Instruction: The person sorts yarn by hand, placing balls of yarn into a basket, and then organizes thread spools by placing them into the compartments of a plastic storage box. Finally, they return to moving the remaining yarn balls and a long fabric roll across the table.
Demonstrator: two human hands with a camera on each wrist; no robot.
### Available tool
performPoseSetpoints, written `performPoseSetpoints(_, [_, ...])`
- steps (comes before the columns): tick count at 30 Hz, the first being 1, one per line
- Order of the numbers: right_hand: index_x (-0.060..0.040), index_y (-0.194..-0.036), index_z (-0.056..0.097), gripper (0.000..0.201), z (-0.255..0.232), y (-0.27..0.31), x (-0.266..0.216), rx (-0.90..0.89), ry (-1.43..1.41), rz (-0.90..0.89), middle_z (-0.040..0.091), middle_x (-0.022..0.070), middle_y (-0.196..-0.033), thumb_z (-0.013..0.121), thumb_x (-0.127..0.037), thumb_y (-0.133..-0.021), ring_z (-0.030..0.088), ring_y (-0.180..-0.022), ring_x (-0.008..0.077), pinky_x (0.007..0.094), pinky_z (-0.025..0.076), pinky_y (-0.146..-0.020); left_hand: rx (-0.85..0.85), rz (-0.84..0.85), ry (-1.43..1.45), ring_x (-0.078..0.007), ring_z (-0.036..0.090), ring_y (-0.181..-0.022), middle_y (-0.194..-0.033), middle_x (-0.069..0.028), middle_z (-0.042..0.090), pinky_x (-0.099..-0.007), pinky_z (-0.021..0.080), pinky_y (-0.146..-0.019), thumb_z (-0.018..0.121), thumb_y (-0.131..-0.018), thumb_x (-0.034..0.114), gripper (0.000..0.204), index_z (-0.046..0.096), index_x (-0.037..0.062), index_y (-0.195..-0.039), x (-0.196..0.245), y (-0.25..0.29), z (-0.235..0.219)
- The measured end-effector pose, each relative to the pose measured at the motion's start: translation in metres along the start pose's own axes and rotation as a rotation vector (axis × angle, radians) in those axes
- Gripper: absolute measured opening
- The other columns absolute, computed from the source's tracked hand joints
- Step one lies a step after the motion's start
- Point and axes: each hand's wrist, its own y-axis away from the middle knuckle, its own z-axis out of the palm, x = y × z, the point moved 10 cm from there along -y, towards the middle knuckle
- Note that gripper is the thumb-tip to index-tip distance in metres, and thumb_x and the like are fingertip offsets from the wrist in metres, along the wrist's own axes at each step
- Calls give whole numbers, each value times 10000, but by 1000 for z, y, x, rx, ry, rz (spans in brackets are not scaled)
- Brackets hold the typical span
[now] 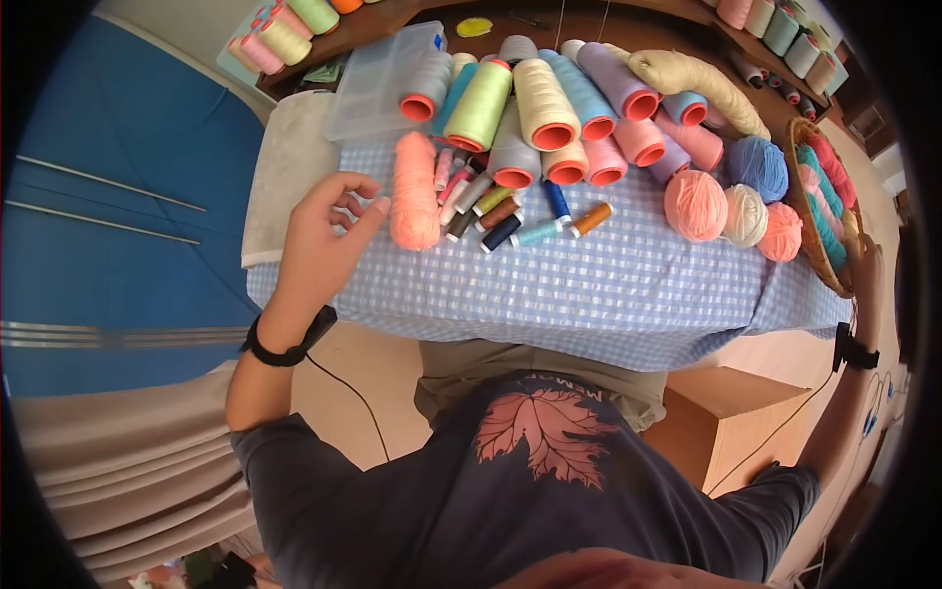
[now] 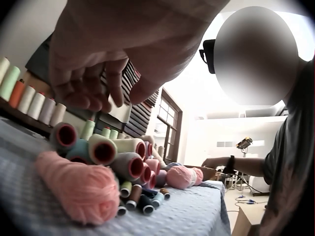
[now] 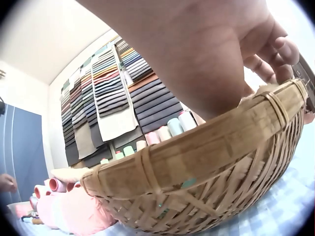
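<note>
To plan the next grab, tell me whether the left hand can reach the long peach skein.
Probably yes: the left hand, holding nothing, hovers close to the long peach skein, with nothing visible between them.

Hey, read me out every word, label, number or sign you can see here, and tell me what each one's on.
"MEMO", on the dark shirt above its leaf print; the letters after it are unclear.
Blue label on the clear plastic box: too small to read.
</note>
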Motion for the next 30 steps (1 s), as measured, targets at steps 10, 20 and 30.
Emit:
performPoseSetpoints(10, [-21,-1335,705,295,-128,78,-177,371,-302,-289,726,175,-1281,674,-195,-1098,733,-1133,375,407,570,-931,-212,-235,153,-230,749,-1022,-1211,-221,740,-373,619,-838,813,-953,152,841,303,-32,-1596,-75,-25,60])
performPoseSetpoints(20, [4,-1252,683,334,-174,199,-343,-229,-1107,-694,757,82,-1188,776,-3,-931,718,-971,156,297,560,-773,-240,312,346,-274,736,-1148,-1289,-178,672,-387,620,-946,878,-874,101,842,328,52,-1510,108,15,95])
performPoseSetpoints(30, [-81,-1695,243,767,-137,178,-312,-15,-1738,-304,696,168,-1337,681,-70,-1066,697,-1159,183,356,602,-876,-509,629,338,-186,713,-1056,-1243,-90,686,-359,619,-908,971,-839,216,624,619,37,-1322,270,-18,263])
